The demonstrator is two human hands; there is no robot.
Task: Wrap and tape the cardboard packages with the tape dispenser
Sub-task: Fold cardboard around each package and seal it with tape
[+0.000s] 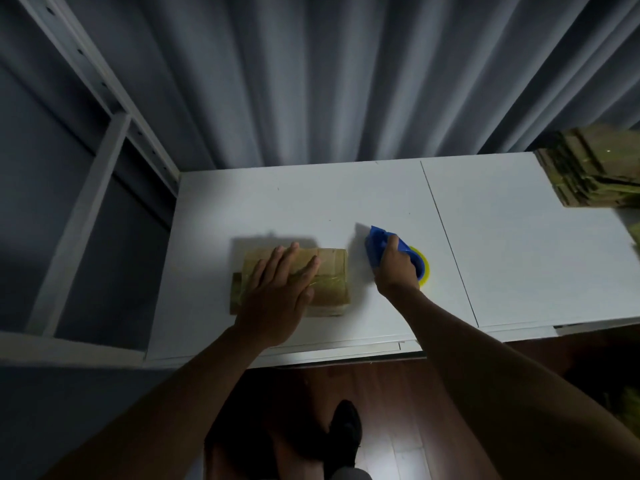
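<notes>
The left hand (277, 289) is being laid flat on the cardboard package (329, 285), fingers straight and spread, pressing down on its top and gripping nothing. The package is being kept on the white counter (519, 237), near its front edge, with glossy clear tape seen across its upper face. Just right of the package, the right hand (398, 268) is being wrapped around the blue tape dispenser (379, 244), fingers curled over its handle. The dispenser is being held down at the counter surface, its blue nose pointing away from the person, a yellow roll of tape (424, 268) showing behind the hand. No strip of tape can be made out between dispenser and package.

Well to the right of the package, at the counter's far right corner, a stack of flat cardboard (588, 171) is being stored. Beyond the package, grey curtains (311, 81) are hanging; to its left, a white shelf frame (79, 209) is standing. Below the counter's edge, a dark shoe (344, 434) is being shown on the wooden floor (408, 410).
</notes>
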